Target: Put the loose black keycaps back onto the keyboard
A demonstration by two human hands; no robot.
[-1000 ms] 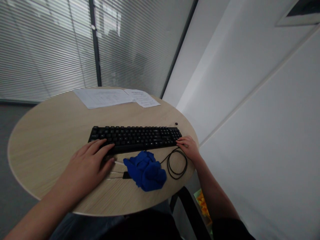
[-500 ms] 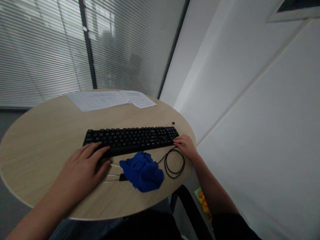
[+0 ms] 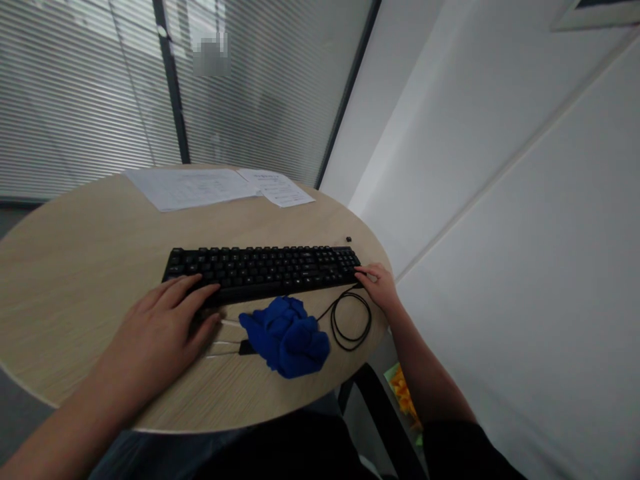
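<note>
A black keyboard [image 3: 270,270] lies on the round wooden table. My left hand [image 3: 155,323] rests on its left end with the fingers spread over the keys and the thumb off the near edge. At the opposite end, my right hand [image 3: 379,283] has its thumb and fingertips closed on the near right corner; whether a small part sits between them is hidden. In front of the keyboard lies a crumpled blue cloth [image 3: 287,340]. Out from under it stick thin wire prongs [image 3: 223,353] with a black base [image 3: 247,347]. A coiled black cable [image 3: 336,327] lies beside the cloth.
A small black piece, like a keycap [image 3: 349,239], lies beyond the keyboard's right end. Printed papers [image 3: 195,190] cover part of the table's far side. A white wall [image 3: 500,267] stands close on the right. Below the table edge is a black chair armrest [image 3: 380,413].
My right hand has shifted slightly outward and up along the keyboard's right end. My left hand stays in place on the keys. The view has tilted a little.
</note>
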